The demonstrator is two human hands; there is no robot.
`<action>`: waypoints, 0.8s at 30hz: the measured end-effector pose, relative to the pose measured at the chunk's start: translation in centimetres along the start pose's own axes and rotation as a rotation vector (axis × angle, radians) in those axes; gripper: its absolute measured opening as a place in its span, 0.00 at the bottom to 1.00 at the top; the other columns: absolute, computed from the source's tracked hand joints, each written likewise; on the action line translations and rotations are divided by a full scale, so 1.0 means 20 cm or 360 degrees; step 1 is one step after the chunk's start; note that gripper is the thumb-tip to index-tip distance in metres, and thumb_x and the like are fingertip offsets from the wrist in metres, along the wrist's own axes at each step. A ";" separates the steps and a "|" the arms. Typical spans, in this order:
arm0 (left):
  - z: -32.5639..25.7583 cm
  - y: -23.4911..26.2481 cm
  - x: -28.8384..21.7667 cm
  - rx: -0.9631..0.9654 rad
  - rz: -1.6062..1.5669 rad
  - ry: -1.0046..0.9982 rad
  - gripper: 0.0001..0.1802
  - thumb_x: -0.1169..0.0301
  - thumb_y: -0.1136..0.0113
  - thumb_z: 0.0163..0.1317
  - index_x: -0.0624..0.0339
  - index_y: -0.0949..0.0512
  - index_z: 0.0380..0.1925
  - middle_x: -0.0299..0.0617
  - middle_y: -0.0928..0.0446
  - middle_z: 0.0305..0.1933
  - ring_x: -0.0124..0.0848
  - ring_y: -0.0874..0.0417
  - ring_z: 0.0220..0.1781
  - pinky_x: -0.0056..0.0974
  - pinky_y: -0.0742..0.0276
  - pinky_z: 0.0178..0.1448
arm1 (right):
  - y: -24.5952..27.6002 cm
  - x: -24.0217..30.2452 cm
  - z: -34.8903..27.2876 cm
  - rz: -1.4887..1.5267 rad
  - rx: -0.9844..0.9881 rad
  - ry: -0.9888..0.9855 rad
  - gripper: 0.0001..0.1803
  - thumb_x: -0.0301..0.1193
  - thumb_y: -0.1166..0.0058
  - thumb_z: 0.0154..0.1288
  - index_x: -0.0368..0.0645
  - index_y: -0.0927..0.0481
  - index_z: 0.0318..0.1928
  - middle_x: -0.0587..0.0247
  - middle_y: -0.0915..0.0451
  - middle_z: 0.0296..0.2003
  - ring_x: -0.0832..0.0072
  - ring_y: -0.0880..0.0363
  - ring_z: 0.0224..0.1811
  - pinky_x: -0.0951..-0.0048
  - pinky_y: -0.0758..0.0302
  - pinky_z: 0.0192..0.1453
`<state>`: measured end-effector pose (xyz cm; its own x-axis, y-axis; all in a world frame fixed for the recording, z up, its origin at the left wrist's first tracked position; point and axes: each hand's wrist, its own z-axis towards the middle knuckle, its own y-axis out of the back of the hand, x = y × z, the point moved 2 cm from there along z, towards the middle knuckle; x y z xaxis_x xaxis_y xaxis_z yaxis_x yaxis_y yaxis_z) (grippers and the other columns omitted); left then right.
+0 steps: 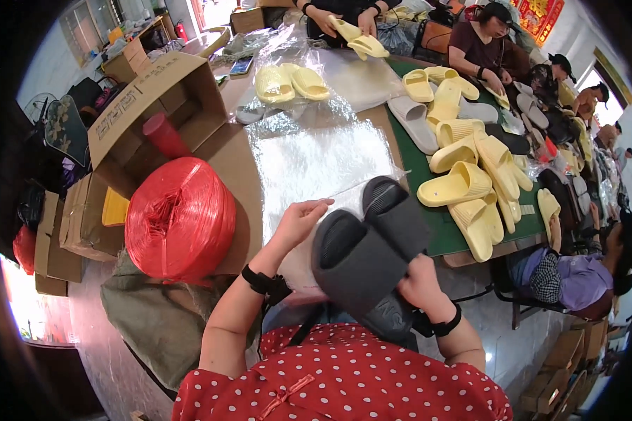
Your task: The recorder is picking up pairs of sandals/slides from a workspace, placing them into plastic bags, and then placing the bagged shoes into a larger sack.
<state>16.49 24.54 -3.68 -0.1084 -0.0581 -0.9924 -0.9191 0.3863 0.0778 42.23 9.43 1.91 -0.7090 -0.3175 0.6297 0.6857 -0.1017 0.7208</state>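
My right hand (420,282) grips a pair of dark grey slide sandals (361,263) by the near right side. The two slides lie side by side, toes toward me. My left hand (300,223) is at their left, its fingers drawn together at the edge of a clear plastic bag (298,270); the exact grip is small and hard to see. The bag spreads under and left of the slides, partly hidden by them. Beyond both hands a stack of shiny clear bags (316,158) lies on the table.
A big red roll of plastic twine (179,217) sits at left by an open cardboard box (144,105). Yellow slides (456,186) are piled on the green surface at right. A bagged yellow pair (291,83) lies farther back. Across the table, a person's hands (344,24) hold yellow slides.
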 end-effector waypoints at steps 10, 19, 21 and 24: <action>-0.10 0.04 -0.18 0.0447 0.0463 -0.0237 0.26 0.64 0.57 0.73 0.65 0.37 0.68 0.49 0.34 0.70 0.36 0.34 0.71 0.40 0.44 0.74 | -0.10 -0.01 0.05 -0.0594 0.0269 -0.0039 0.16 0.38 0.44 0.61 0.36 0.24 0.27 0.48 0.24 0.27 0.52 0.22 0.34 0.54 0.24 0.36; -0.24 -0.17 -0.40 0.0389 0.1490 -0.0939 0.27 0.71 0.56 0.69 0.60 0.38 0.68 0.53 0.45 0.75 0.53 0.50 0.78 0.53 0.55 0.78 | -0.13 0.10 0.18 -0.0617 0.0325 -0.0045 0.15 0.37 0.46 0.63 0.34 0.24 0.33 0.46 0.23 0.32 0.52 0.21 0.35 0.55 0.23 0.38; -0.26 -0.21 -0.41 0.0482 0.1387 -0.0937 0.27 0.71 0.57 0.69 0.60 0.38 0.68 0.52 0.46 0.75 0.52 0.51 0.78 0.53 0.56 0.78 | -0.15 0.10 0.21 -0.0564 0.0249 0.0023 0.15 0.36 0.46 0.63 0.34 0.24 0.33 0.46 0.23 0.32 0.52 0.21 0.35 0.55 0.23 0.38; -0.30 -0.24 -0.46 0.0599 0.1247 -0.0968 0.27 0.71 0.59 0.70 0.59 0.39 0.69 0.50 0.47 0.76 0.49 0.52 0.79 0.53 0.60 0.79 | -0.22 0.07 0.26 -0.0387 0.0151 0.0072 0.12 0.34 0.46 0.62 0.35 0.24 0.33 0.47 0.22 0.34 0.52 0.21 0.37 0.55 0.23 0.40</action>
<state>19.54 17.71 5.66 -0.3161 0.7609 -0.5667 -0.4869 0.3826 0.7852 37.42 14.30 1.15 -0.8416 -0.3364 0.4226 0.4759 -0.0919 0.8747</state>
